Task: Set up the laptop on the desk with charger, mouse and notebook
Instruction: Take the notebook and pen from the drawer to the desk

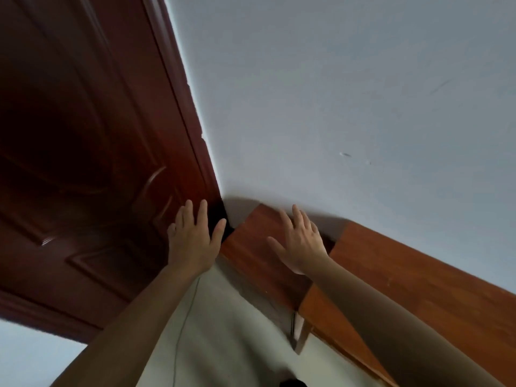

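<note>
Pale grey-blue wall (349, 93) fills most of what I see, tilted steeply because my head is turned. To its left stands a dark red-brown wooden door (83, 149) with raised panels, its frame meeting the wall along a slanted edge. Below the wall runs the desk (418, 275), an orange-brown wooden surface that stretches from the middle of the view down to the lower right corner; a second wooden panel (259, 247) of the same colour lies at an angle beside it, close to the door. One desk leg (303, 336) shows beneath the edge. Light-coloured floor (223, 331) lies under everything, and a thin dark cord (184, 317) trails across it between my forearms.

Both my arms reach forward. My left hand (195, 241) is spread wide, fingers apart, in front of the door's lower edge, grasping nothing. My right hand (300, 244) is also splayed flat, palm down over the wooden panel near the wall, empty too; I cannot tell whether it touches the wood. At the very bottom edge a small dark shape (293, 383) peeks in, too cut off to identify.
</note>
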`<action>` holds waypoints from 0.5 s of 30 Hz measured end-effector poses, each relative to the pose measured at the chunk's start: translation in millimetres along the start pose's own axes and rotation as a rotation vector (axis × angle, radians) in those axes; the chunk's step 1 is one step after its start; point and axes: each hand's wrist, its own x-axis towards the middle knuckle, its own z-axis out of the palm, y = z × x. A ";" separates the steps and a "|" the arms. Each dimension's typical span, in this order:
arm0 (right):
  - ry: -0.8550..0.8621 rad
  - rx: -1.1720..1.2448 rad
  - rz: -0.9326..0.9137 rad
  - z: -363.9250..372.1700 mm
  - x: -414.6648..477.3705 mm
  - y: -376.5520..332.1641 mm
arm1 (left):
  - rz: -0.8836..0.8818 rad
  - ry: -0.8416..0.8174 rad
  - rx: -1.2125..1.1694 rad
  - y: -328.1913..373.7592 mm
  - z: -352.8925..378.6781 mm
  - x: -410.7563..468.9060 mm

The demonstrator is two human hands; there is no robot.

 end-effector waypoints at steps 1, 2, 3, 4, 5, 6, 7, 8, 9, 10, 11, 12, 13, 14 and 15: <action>-0.022 -0.005 0.030 7.9 10.1 4.0 | 0.028 -0.038 0.017 -2.3 13.1 16.8; -0.046 -0.006 0.061 17.3 21.4 8.0 | 0.051 -0.082 0.046 -6.0 27.5 33.7; -0.073 -0.003 0.088 26.4 31.8 11.7 | 0.066 -0.120 0.076 -10.2 41.3 48.5; -0.103 0.012 0.123 38.7 47.2 15.7 | 0.072 -0.167 0.104 -15.7 57.7 69.2; -0.130 0.023 0.153 47.8 57.2 19.1 | 0.064 -0.210 0.125 -20.2 69.4 81.8; -0.148 0.030 0.182 57.6 72.3 23.1 | 0.051 -0.249 0.139 -25.3 82.6 97.7; -0.172 0.035 0.211 66.0 84.4 25.2 | 0.036 -0.286 0.145 -30.6 93.1 109.7; -0.196 0.038 0.230 71.8 93.2 26.7 | 0.032 -0.317 0.145 -34.6 100.8 117.5; -0.226 0.060 0.259 80.9 102.2 25.7 | 0.044 -0.363 0.150 -40.5 109.1 129.2; -0.242 0.067 0.278 86.2 108.6 24.6 | 0.046 -0.391 0.145 -45.6 116.0 137.4; -0.255 0.080 0.301 91.1 113.8 22.6 | 0.049 -0.419 0.142 -50.9 122.7 148.0; -0.266 0.095 0.321 94.6 117.3 20.0 | 0.045 -0.443 0.137 -55.5 127.1 155.9; -0.268 0.113 0.352 98.8 122.0 20.1 | 0.050 -0.467 0.133 -58.1 133.7 168.2; -0.269 0.123 0.375 101.2 124.5 19.9 | 0.049 -0.483 0.130 -60.7 138.2 177.0; -0.273 0.129 0.401 104.0 126.2 19.0 | 0.049 -0.497 0.125 -63.0 142.5 187.0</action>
